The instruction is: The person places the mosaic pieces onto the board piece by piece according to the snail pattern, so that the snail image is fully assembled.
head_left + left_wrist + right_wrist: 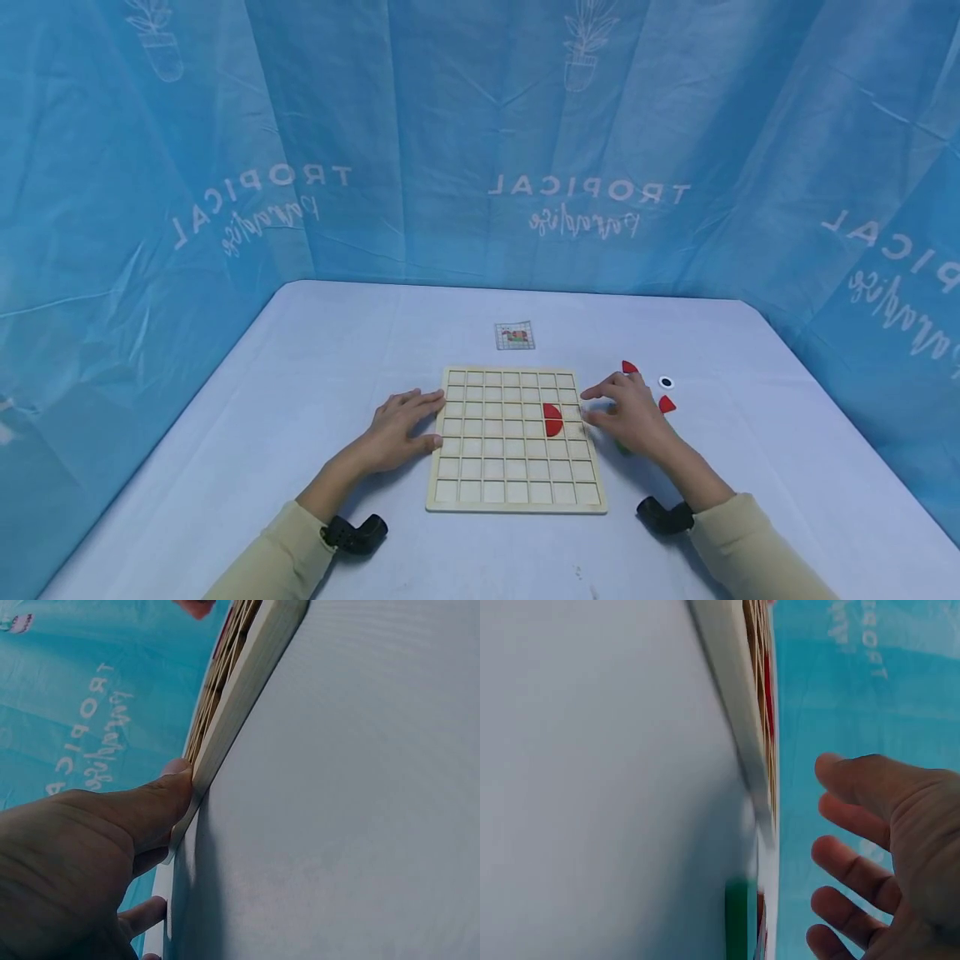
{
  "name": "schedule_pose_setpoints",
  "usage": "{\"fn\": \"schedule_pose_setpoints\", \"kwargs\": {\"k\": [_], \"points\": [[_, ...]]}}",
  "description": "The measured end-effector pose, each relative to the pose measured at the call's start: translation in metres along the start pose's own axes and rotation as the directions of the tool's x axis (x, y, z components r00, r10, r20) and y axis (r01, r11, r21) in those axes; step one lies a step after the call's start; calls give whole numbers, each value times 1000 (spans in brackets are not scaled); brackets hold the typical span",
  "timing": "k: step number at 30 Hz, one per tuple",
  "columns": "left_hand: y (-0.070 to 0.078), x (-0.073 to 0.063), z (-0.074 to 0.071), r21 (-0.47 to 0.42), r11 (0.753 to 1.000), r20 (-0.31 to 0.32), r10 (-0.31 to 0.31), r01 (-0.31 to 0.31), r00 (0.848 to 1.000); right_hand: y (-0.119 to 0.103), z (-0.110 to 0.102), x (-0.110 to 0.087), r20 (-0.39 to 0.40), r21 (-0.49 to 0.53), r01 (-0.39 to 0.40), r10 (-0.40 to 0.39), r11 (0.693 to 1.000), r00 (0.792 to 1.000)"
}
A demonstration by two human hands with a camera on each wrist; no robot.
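A pale wooden grid board [491, 471] lies on the table, with two red quarter-round pieces [553, 427] in neighbouring cells right of its middle. My left hand [401, 429] rests at the board's left edge; in the left wrist view its thumb [169, 796] touches the rim. Just off the right edge hovers my right hand [628, 412], fingers slightly bent and apart, with nothing between them. Beyond and beside it lie a red piece [629, 367], another red piece [667, 404] and a white disc with a black centre [666, 382]. A green piece [739, 919] is mostly hidden under that hand in the head view.
A small card with a gridded coloured picture [514, 336] lies behind the board on the white table [360, 333]. A blue printed curtain [450, 125] surrounds the table's back and sides. Each wrist wears a black device, the left one [356, 533] in front of the board's left corner.
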State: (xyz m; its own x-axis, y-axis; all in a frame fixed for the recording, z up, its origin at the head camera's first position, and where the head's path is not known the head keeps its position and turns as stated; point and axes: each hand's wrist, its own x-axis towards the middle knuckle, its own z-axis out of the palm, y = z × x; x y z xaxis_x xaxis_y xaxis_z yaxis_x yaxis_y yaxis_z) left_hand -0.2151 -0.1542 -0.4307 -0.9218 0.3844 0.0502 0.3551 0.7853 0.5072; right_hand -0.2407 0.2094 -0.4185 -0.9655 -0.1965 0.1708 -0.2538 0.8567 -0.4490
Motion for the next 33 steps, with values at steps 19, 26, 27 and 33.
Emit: {"fn": "schedule_pose_setpoints", "kwargs": {"k": [19, 26, 27, 33], "points": [[0, 0, -1, -15, 1000, 4, 1, -1, 1000, 38, -7, -1, -24, -102, -122, 121, 987, 992], [1, -1, 0, -15, 1000, 0, 12, -12, 1000, 41, -7, -4, -25, -154, -116, 114, 981, 993], [1, -1, 0, -11, 1000, -1, 14, -14, 1000, 42, -7, -4, -27, -156, -118, 116, 981, 993], [2, -1, -1, 1, 1000, -4, 14, -14, 1000, 45, -8, -6, -39, -136, -123, 119, 983, 992]]}}
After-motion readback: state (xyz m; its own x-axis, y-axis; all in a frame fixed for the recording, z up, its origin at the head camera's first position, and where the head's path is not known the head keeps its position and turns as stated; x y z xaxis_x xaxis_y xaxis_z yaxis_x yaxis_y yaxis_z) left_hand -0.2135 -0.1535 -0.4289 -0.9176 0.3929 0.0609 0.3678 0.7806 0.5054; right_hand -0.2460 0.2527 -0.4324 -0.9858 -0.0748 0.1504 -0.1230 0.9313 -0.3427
